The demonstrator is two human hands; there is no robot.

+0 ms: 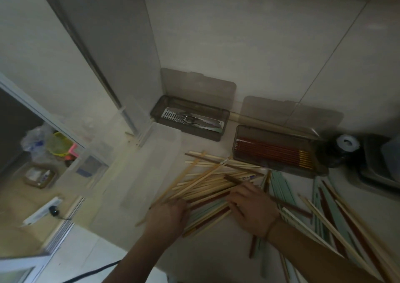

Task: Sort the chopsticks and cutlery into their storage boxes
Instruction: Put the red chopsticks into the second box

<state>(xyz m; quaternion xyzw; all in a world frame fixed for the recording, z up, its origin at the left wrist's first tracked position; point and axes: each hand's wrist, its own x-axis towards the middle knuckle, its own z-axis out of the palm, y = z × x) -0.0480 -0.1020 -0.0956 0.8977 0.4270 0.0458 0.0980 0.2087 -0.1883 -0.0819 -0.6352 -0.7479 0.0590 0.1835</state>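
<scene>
Roughly midway, by my judgement. Landmark for all positions: the chopstick box, lid open, against the wall on the counter.

Done so far, as it appears:
- the chopstick box holds a neat layer of dark red chopsticks with gold tips, all lying the same way.
- the cutlery box, just to the left of the chopstick box and also open, holds forks and other metal pieces on a slotted tray.

Left to do — a good deal:
- a loose pile of pale wooden chopsticks lies in front of the chopstick box and slightly to its left, crossed at many angles, with some red and pale green ones mixed in.
- a second scatter of mixed chopsticks — green, red, wooden — lies in front of the chopstick box and to its right, running out of view.
- a clear plastic box stands left of the pile; I cannot tell what, if anything, is in it.

Hands: both rest on the near end of the wooden pile, in front of the chopstick box. The left hand has its fingers curled around the ends of several sticks, apparently gathering them. The right hand lies flatter, fingers spread, pressing on the sticks; no clear pinch visible.

No loose cutlery is seen on the counter, so the remaining work looks to be chopsticks only.
</scene>
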